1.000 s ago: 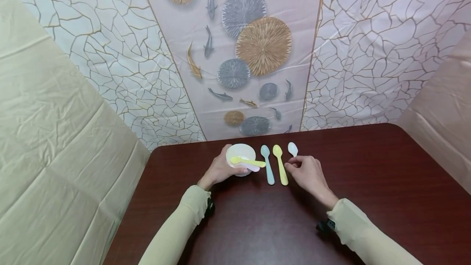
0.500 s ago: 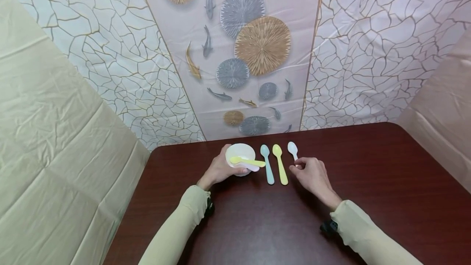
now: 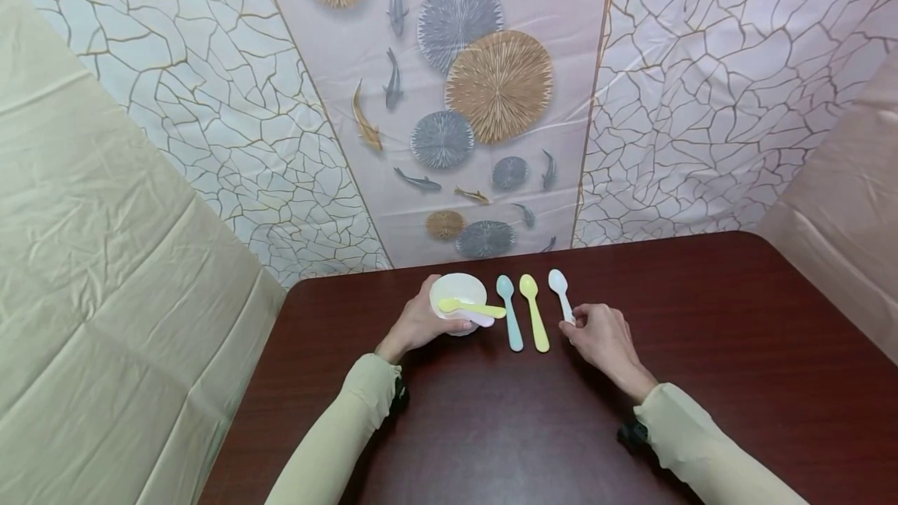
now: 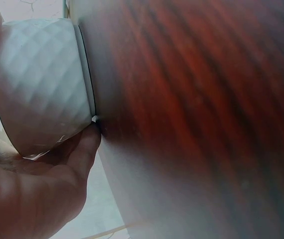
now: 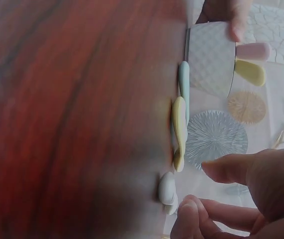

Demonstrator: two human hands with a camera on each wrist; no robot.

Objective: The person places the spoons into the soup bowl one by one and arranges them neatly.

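Note:
In the head view my left hand (image 3: 417, 324) grips a white bowl (image 3: 457, 284) by its side, thumb in front. The left wrist view shows the bowl's quilted outer wall (image 4: 42, 79) against that hand's fingers. A yellow spoon (image 3: 484, 310) and a pale pink spoon (image 3: 480, 319) lean in the bowl, handles over the rim. My right hand (image 3: 602, 337) is at the handle end of a white spoon (image 3: 561, 291) on the table. In the right wrist view its thumb stands apart from its bent fingers, with the white spoon (image 5: 167, 187) lying just beyond them.
A light blue spoon (image 3: 513, 319) and another yellow spoon (image 3: 536, 316) lie side by side between the bowl and the white spoon. They rest on a dark red-brown table (image 3: 477, 427). Patterned cloth (image 3: 484, 178) hangs behind the table's far edge.
My right hand has drawn back toward me and slightly right, uncovering more of the white spoon's handle. The left hand and bowl have stayed in place.

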